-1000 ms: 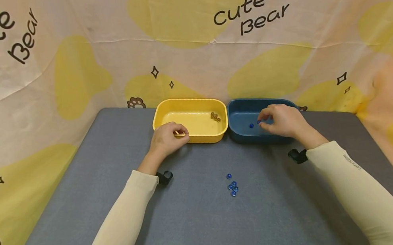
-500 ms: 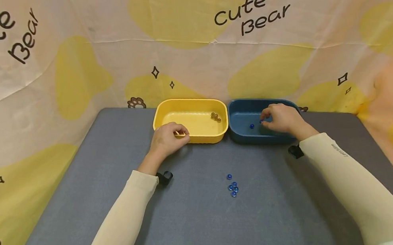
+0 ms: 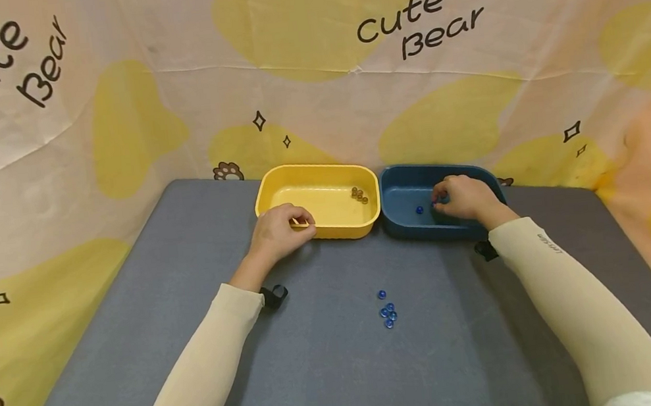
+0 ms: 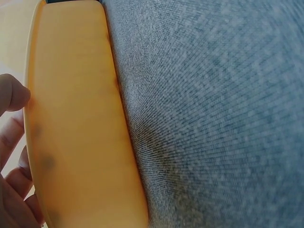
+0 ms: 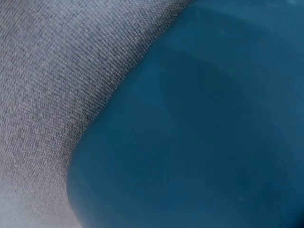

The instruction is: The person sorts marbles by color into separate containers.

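My left hand grips the near rim of a yellow plastic bin. In the left wrist view, the thumb lies at the rim and the other fingers reach inside, behind the wall. Inside the dark blue bin, my right hand pinches a small blue marble between thumb and index fingertips, low over the floor. Another blue marble lies in that bin, just left of the fingers. The right wrist view has only the blue bin's outer wall and tabletop; the hand is hidden there.
Several amber marbles sit at the yellow bin's right end. On the grey tabletop, several blue marbles form a small cluster in front of the bins. The two bins stand side by side against a printed cloth backdrop.
My right hand has shifted slightly right and lower inside the blue bin, the marble at its fingertips moving along a little. The left hand stays on the yellow rim.
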{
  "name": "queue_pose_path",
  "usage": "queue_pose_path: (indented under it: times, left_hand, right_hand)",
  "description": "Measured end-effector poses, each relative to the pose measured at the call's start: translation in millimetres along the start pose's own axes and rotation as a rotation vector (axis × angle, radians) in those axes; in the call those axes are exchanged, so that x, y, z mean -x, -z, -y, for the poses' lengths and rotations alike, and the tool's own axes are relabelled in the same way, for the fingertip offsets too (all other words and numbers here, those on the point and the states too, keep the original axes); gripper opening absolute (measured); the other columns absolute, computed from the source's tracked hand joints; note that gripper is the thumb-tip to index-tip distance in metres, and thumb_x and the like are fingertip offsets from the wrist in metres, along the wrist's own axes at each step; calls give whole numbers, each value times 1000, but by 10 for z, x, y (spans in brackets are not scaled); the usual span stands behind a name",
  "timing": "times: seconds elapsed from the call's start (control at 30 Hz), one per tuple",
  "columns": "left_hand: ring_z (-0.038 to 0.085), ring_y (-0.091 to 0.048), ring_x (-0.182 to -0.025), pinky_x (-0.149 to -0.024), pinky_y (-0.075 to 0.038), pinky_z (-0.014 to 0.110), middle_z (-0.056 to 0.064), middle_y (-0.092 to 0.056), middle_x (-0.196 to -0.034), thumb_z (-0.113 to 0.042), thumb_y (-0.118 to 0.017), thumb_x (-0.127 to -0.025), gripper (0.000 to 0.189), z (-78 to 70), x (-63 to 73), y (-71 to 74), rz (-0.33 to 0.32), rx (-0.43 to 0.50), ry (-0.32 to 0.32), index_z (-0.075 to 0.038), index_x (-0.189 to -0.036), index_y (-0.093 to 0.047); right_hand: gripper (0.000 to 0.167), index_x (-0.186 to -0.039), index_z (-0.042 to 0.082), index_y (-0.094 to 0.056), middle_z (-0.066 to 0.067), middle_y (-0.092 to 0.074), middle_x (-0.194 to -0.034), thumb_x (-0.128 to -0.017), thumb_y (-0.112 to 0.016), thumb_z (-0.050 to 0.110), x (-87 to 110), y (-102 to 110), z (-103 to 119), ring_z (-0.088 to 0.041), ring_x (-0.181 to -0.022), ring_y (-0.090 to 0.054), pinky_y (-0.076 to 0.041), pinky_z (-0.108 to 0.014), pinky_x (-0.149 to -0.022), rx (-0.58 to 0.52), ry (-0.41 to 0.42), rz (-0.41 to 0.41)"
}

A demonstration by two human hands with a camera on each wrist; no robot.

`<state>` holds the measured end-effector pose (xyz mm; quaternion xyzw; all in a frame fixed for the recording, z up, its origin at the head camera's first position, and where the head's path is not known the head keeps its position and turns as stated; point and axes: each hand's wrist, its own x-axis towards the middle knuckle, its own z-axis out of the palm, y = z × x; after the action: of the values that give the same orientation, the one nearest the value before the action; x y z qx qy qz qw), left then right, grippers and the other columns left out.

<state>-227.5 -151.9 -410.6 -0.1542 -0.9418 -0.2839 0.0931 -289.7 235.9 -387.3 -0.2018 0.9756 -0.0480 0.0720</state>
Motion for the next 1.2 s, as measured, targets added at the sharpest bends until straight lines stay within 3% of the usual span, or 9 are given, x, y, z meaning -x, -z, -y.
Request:
queue_pose_path:
  times: [1.2]
  left_hand:
    - [11,-59,-79,-72,-46,31,-6,-65,-84,-33,-68,-77,7,2,-4,-14,-14,-10,-16,-26,-79,-70]
  right_hand:
    - [21,-105,12,-73,-10,-71,-103,-87,-67,21,-117,-116,47,-27,-90,-65,-52,-49,-77,-13,-16,45]
